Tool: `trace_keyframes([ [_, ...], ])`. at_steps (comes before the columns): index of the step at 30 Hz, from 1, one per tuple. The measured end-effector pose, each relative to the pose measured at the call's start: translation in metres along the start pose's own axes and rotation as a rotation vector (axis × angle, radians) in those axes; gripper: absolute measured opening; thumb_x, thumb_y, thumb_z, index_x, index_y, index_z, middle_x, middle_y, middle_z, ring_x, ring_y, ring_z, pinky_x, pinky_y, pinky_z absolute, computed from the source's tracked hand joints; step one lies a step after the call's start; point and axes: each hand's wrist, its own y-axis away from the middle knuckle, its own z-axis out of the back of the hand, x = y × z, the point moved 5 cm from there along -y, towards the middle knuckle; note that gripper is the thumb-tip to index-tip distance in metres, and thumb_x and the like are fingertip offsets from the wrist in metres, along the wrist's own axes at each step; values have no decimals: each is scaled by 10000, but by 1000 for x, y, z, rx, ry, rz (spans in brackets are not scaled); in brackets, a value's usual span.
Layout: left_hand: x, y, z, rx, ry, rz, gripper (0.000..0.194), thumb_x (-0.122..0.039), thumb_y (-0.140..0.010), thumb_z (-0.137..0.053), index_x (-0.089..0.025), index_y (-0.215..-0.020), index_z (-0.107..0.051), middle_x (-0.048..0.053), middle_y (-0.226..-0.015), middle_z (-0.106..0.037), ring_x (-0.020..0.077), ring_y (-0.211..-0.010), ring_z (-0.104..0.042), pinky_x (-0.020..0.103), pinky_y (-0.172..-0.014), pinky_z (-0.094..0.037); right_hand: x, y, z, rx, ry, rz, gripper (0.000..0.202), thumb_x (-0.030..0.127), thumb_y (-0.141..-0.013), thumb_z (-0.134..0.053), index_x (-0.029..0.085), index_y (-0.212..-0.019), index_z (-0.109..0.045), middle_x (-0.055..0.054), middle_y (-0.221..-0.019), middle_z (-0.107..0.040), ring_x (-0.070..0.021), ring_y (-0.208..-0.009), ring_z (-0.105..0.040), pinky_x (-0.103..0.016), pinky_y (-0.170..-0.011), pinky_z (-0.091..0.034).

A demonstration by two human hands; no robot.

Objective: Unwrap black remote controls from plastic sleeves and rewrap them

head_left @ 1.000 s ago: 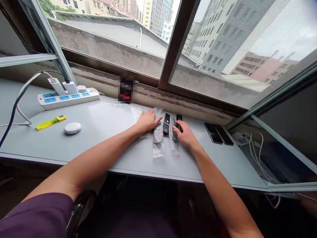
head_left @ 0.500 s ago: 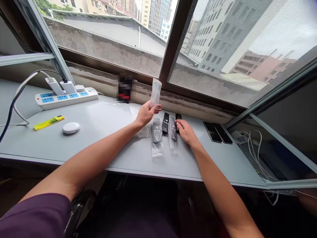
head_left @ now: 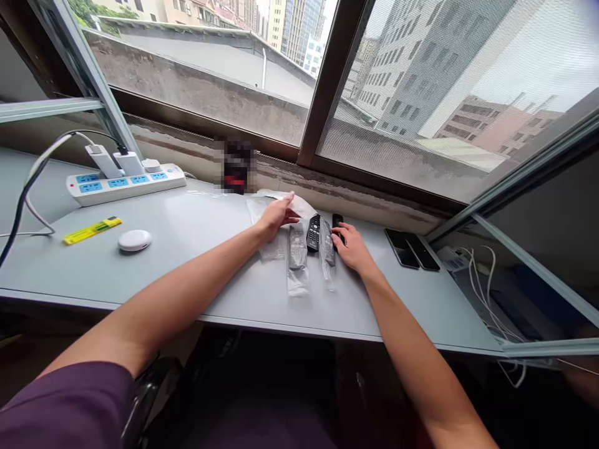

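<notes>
My left hand [head_left: 279, 216] hovers over the clear plastic bags [head_left: 272, 248] with thumb and fingers apart, holding nothing. Just beyond its fingers lies a whitish plastic sleeve [head_left: 303, 206], slack near the window ledge. My right hand [head_left: 350, 246] has its fingers curled round a dark remote control [head_left: 337, 219], whose lower part they hide. Between the hands lie a bare black remote with many buttons [head_left: 313, 233] and two remotes in clear sleeves, the left bagged remote [head_left: 297, 246] and the right bagged remote [head_left: 326, 243].
Two dark phones [head_left: 412, 249] lie to the right. On the left are a white round-edged case [head_left: 135, 241], a yellow packet [head_left: 92, 231] and a power strip [head_left: 126, 185] with plugs and cables. A blurred dark object [head_left: 238, 165] stands by the window.
My left hand has let go of the plastic sleeve it held upright; the sleeve now lies behind the remotes. My right hand's fingers have shifted further over the dark remote.
</notes>
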Motion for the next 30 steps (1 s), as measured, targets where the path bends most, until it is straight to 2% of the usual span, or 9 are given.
trace_keyframes([
  [3, -1, 5, -7, 98, -52, -1, 224, -277, -1084, -777, -150, -907, -726, 83, -914, -805, 160, -792, -783, 231, -697, -586, 4, -1, 3, -12, -1, 17, 360, 434, -1054, -624, 224, -1267, -824, -192, -1598, -654, -405, -1499, -596, -629, -1328, -420],
  [7, 1, 6, -7, 54, -66, 12, 186, -172, -1041, -793, -132, -875, -720, 57, -825, -744, 128, -721, -703, 235, -706, -589, 8, -1, 6, -41, -8, 34, 293, 348, -999, -656, 220, -1205, -821, -185, -1535, -695, -378, -1451, -643, -594, -1310, -455],
  [13, 1, 4, -3, 5, -16, 10, 156, -162, -994, -828, -131, -903, -704, 36, -837, -707, 116, -700, -658, 272, -746, -630, 14, -1, 9, -84, -2, 34, 284, 224, -915, -662, 230, -1141, -834, -151, -1408, -762, -346, -1336, -720, -547, -1266, -511],
  [18, 2, 3, -2, -2, -1, 16, 184, -164, -937, -882, -145, -917, -700, 41, -846, -721, 126, -707, -674, 273, -737, -637, 18, 2, 13, -98, 28, 6, 230, 235, -930, -663, 225, -1059, -853, -156, -1377, -761, -342, -1297, -739, -525, -1234, -531],
  [22, 2, 2, -1, -9, 11, 19, 166, -144, -962, -839, -149, -917, -679, 49, -885, -741, 127, -716, -695, 274, -727, -643, 20, 4, 15, -83, 48, -8, 205, 286, -936, -714, 228, -1083, -844, -155, -1356, -766, -355, -1291, -734, -527, -1197, -550],
  [26, 3, 1, 0, -9, 17, 23, 173, -146, -953, -851, -151, -939, -679, 60, -933, -760, 124, -720, -702, 277, -738, -647, 22, 5, 16, -85, 57, -28, 197, 239, -925, -692, 242, -1082, -811, -136, -1325, -790, -340, -1255, -744, -506, -1153, -570],
  [30, 4, 1, 1, -8, 18, 22, 211, -158, -948, -861, -166, -940, -650, 54, -943, -760, 138, -745, -723, 281, -739, -644, 20, 4, 20, -129, 52, -77, 281, 239, -969, -628, 230, -1211, -771, -155, -1260, -824, -357, -1160, -766, -518, -1089, -586],
])
